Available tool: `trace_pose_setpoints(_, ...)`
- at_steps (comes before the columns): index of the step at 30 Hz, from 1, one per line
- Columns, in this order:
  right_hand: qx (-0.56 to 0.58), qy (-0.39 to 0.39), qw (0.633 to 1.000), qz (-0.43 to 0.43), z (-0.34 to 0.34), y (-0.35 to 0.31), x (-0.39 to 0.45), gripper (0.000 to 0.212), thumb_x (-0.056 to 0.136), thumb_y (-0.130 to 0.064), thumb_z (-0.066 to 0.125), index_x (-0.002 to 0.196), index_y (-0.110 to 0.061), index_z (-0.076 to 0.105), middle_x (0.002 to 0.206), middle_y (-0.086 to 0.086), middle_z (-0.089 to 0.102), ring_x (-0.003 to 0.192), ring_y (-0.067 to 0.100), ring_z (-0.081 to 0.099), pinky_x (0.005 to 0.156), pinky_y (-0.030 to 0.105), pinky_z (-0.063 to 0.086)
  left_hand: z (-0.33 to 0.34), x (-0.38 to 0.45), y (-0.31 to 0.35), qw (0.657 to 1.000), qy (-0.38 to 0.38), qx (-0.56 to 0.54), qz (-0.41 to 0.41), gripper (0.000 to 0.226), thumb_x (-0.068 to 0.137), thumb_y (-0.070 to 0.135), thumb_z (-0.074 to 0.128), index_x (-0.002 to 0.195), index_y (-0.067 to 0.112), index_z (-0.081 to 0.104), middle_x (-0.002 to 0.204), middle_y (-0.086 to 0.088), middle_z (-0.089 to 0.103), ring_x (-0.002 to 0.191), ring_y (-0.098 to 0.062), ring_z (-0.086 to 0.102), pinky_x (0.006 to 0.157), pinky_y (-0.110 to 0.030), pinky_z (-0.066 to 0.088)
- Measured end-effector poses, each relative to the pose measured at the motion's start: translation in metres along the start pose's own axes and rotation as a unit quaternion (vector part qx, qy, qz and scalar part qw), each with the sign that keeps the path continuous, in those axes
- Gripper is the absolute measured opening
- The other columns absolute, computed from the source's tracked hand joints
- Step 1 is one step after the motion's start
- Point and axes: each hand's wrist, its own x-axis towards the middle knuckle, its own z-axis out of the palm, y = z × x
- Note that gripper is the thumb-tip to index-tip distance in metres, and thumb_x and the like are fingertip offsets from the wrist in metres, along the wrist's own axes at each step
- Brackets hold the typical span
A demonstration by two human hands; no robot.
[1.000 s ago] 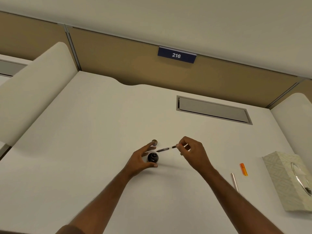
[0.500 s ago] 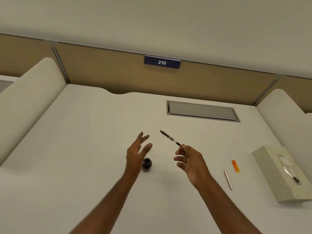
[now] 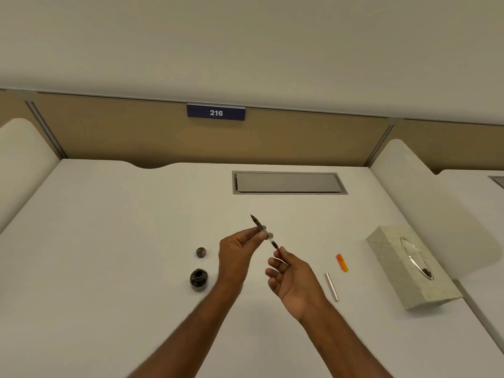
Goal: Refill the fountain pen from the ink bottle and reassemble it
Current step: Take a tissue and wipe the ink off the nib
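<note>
Midair, both hands' fingers (image 3: pixel 260 233) pinch the pen section (image 3: pixel 266 233), nib up.

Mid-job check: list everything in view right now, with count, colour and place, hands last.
Slim pen section with nib and clear converter: one, dark and clear, held above the desk, nib pointing away.
Round glass ink bottle: one, dark, open, desk left of the hands.
Small round bottle cap: one, dark, just behind the bottle.
Silver metal tube: one, desk right of the hands.
Orange plastic piece: one, beyond the tube.
Patterned tissue box: one, pale, right edge.
Metal-framed desk hatch: one, grey, rear.
Number plate "216": one, blue, partition.
Left hand: pinches the pen's middle.
Right hand: holds its rear end.
</note>
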Motion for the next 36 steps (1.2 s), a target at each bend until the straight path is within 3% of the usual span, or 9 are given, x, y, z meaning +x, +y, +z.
trace_pose_setpoints(4,-0.014,-0.005,1.000,-0.001,-0.019,-0.006,-0.001,0.020,0.094,-0.030,0.062,0.096,-0.011,0.067,0.080,0.008,0.069,0.065,0.020,0.065,0.058,0.028,0.051,0.023,-0.002,-0.005,1.000,0.013,0.016,-0.007,0.019,0.091,0.021,0.069,0.102,0.007,0.078,0.091,-0.005,0.080,0.096,-0.013,0.074,0.094,-0.046,0.057)
trace_pose_setpoints(13,-0.059,0.002,0.998,-0.023,-0.069,-0.026,0.007,0.028,0.098,-0.032,0.055,0.098,-0.008,0.070,0.086,0.012,0.073,0.073,0.025,0.069,0.062,0.033,0.053,0.071,0.005,-0.018,0.999,0.019,0.037,-0.026,0.016,0.091,0.023,0.069,0.096,0.011,0.078,0.084,-0.006,0.079,0.086,-0.020,0.076,0.084,-0.039,0.062)
trace_pose_setpoints(19,-0.139,0.027,0.984,-0.109,-0.118,-0.073,0.021,0.023,0.099,-0.023,0.053,0.096,-0.006,0.068,0.086,0.013,0.071,0.074,0.025,0.067,0.062,0.032,0.053,0.108,0.015,-0.027,0.999,0.022,0.022,-0.042,0.011,0.090,0.021,0.069,0.095,0.016,0.077,0.086,-0.008,0.079,0.087,-0.023,0.076,0.081,-0.037,0.062)
trace_pose_setpoints(23,-0.239,0.066,0.950,-0.191,-0.164,-0.117,0.032,0.020,0.098,-0.013,0.052,0.090,-0.005,0.068,0.084,0.012,0.071,0.070,0.022,0.066,0.059,0.031,0.052,0.134,0.023,-0.038,0.998,0.015,0.016,-0.055,0.015,0.091,0.020,0.068,0.100,0.011,0.076,0.088,-0.011,0.079,0.088,-0.024,0.076,0.081,-0.039,0.062)
trace_pose_setpoints(27,-0.348,0.140,0.886,-0.273,-0.223,-0.161,0.047,0.015,0.094,-0.011,0.058,0.083,-0.014,0.068,0.077,-0.001,0.071,0.070,0.016,0.066,0.059,0.032,0.051,0.159,0.029,-0.052,0.998,-0.006,0.013,-0.068,0.013,0.091,0.020,0.067,0.097,0.013,0.076,0.088,-0.011,0.079,0.089,-0.025,0.076,0.082,-0.041,0.061)
trace_pose_setpoints(30,-0.477,0.238,0.781,-0.326,-0.271,-0.189,0.052,0.015,0.091,-0.019,0.059,0.080,-0.028,0.064,0.079,-0.010,0.070,0.074,0.008,0.066,0.063,0.029,0.051,0.176,0.032,-0.063,0.996,-0.019,0.016,-0.083,0.014,0.093,0.019,0.065,0.097,0.013,0.076,0.088,-0.010,0.079,0.089,-0.024,0.076,0.083,-0.041,0.061)
trace_pose_setpoints(33,-0.580,0.318,0.665,-0.347,-0.314,-0.209,0.053,0.011,0.091,-0.026,0.059,0.081,-0.030,0.059,0.082,-0.012,0.066,0.076,0.009,0.063,0.064,0.031,0.051,0.190,0.033,-0.074,0.995,-0.025,0.022,-0.098,0.014,0.094,0.017,0.063,0.097,0.012,0.076,0.087,-0.009,0.079,0.088,-0.023,0.076,0.083,-0.042,0.060)
trace_pose_setpoints(36,-0.621,0.359,0.616,-0.326,-0.342,-0.218,0.060,0.006,0.088,-0.031,0.065,0.089,-0.025,0.064,0.088,-0.007,0.065,0.081,0.016,0.065,0.066,0.032,0.051,0.199,0.035,-0.083,0.993,-0.028,0.028,-0.112,0.014,0.094,0.018,0.064,0.098,0.012,0.076,0.087,-0.009,0.079,0.090,-0.024,0.076,0.084,-0.042,0.060)
